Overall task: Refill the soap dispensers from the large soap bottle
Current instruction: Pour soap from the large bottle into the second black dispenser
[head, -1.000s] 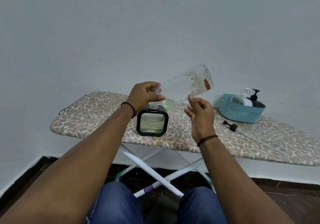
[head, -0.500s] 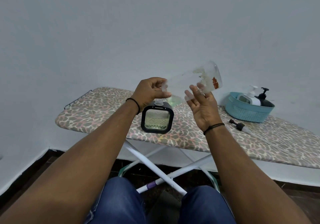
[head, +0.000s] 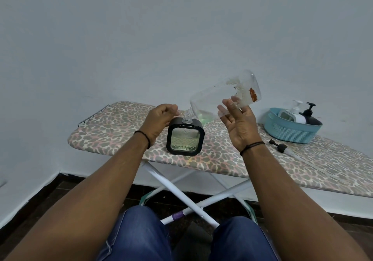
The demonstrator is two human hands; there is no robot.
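On ironing board [head: 125,131]: one square dispenser [head: 185,138] under neck of one tilted large soap bottle [head: 224,96]. Left hand [head: 159,120] fingers curled near neck, grip unclear; right hand [head: 238,122] fingers straight, supporting bottle. Basket [head: 290,131]: two dispensers, apparently. One loose pump [head: 279,145].

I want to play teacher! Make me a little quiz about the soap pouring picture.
1. True or false: the large clear bottle is tilted with its neck at the top opening of the square black dispenser.
2. Which hand supports the bottle's body from below: A the left hand, B the right hand?
3. What lies on the ironing board near the blue basket?

Key: 1 true. 2 B. 3 a loose black pump head.
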